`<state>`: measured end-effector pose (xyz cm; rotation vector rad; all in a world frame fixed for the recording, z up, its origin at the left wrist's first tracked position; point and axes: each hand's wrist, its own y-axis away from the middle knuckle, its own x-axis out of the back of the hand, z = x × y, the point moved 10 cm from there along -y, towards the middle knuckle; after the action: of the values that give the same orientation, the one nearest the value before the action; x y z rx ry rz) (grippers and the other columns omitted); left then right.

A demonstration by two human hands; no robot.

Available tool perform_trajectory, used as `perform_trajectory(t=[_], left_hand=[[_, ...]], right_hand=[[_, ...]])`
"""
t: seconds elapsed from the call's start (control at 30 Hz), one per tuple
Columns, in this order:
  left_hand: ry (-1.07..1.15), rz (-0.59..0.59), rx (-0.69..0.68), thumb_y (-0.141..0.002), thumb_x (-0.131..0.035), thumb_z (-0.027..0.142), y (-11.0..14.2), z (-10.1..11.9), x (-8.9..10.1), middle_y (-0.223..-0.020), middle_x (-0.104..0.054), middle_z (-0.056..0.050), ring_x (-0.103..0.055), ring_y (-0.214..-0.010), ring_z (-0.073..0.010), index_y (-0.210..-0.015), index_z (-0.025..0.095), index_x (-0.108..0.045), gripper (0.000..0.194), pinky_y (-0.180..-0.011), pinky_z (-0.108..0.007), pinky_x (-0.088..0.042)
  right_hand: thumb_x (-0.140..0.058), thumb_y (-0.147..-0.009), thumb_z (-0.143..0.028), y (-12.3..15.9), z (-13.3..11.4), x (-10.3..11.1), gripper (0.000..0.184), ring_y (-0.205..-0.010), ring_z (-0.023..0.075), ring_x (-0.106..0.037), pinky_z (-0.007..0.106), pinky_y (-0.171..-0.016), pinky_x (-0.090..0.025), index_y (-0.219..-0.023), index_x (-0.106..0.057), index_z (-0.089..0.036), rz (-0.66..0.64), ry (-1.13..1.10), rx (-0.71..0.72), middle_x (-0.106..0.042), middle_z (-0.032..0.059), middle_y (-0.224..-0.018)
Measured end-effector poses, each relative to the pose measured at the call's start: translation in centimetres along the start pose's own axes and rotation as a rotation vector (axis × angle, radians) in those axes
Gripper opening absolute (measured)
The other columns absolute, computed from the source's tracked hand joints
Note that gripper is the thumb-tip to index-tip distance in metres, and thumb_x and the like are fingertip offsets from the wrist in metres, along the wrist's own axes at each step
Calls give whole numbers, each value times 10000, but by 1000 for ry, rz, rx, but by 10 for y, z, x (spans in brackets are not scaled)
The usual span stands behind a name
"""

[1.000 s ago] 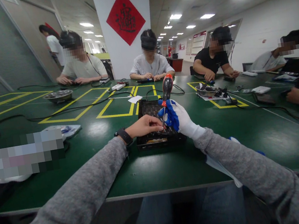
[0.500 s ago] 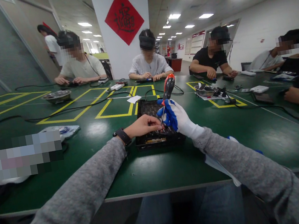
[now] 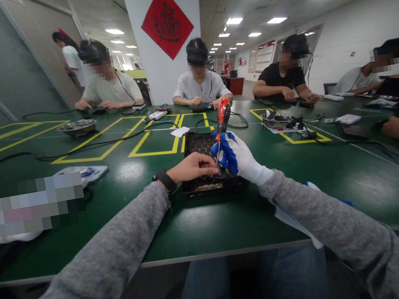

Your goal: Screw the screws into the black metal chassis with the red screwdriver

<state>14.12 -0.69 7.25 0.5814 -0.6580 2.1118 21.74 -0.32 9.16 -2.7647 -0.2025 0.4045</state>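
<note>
A red-and-black handled screwdriver (image 3: pixel 223 115) is gripped in my right hand (image 3: pixel 238 156), which wears a white glove with blue palm and fingers. Its shaft slants down and left into a black plastic case (image 3: pixel 198 143) on the table. My bare left hand (image 3: pixel 197 165), with a dark band at the wrist, reaches in from the left, fingertips pinched close to the screwdriver's tip. What those fingertips hold, if anything, is too small to make out. Along the case's near side shows a brownish-gold strip (image 3: pixel 209 186). Both hands hide much of the inside.
On the green table (image 3: pixel 153 239) lie a white paper scrap (image 3: pixel 180 132), black cables and yellow tape outlines. Metal bowls stand far left (image 3: pixel 78 127) and right (image 3: pixel 274 119). A blue-and-white glove and a sheet lie under my right forearm. Several people sit around the table.
The screwdriver handle stands slightly lower and a little turned in my right hand. My left hand keeps its place by the tip. The whole view has shifted slightly.
</note>
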Motion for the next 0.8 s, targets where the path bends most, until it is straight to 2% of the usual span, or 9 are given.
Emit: perform_trajectory(t=[0.13,0.27,0.53,0.7,0.8], left_hand=[[0,10,-5,-722,-635,371,1,0,1,-791,-666,-70,-581,-717,-127,-845,81,-674,318,-691,-231,-447],[2,-44,-31,-764,-588,378,2,6,-2,-889,-680,-88,-604,-822,-148,-884,93,-681,323,-778,-241,-452],[-23,6,16,-720,-635,389,1,-3,0,-731,-649,-53,-560,-658,-112,-812,84,-671,321,-628,-209,-433],[-16,-65,-45,-773,-579,385,1,8,-5,-789,-668,-76,-588,-736,-139,-852,82,-681,329,-709,-231,-449],[-22,-64,-57,-773,-578,387,1,11,-5,-804,-665,-71,-587,-754,-141,-859,91,-678,325,-722,-233,-444]], right_hand=[[-517,-783,-493,-1,2,0,393,-398,57,-492,160,-349,-375,-1049,-504,-203,4,1,-16,-610,-29,-650],[-483,-797,-505,-3,8,1,393,-391,61,-493,169,-344,-375,-1022,-533,-186,-17,7,-63,-614,-17,-652],[-505,-789,-500,-1,2,2,382,-407,62,-498,164,-345,-367,-1018,-536,-195,-3,-2,-4,-614,-18,-660],[-477,-792,-530,-4,11,3,440,-386,61,-486,172,-345,-370,-1049,-543,-179,-21,-19,-83,-624,-4,-656],[-490,-793,-512,-5,9,4,427,-396,58,-494,167,-348,-373,-1057,-544,-181,-16,-34,-51,-632,-2,-676]])
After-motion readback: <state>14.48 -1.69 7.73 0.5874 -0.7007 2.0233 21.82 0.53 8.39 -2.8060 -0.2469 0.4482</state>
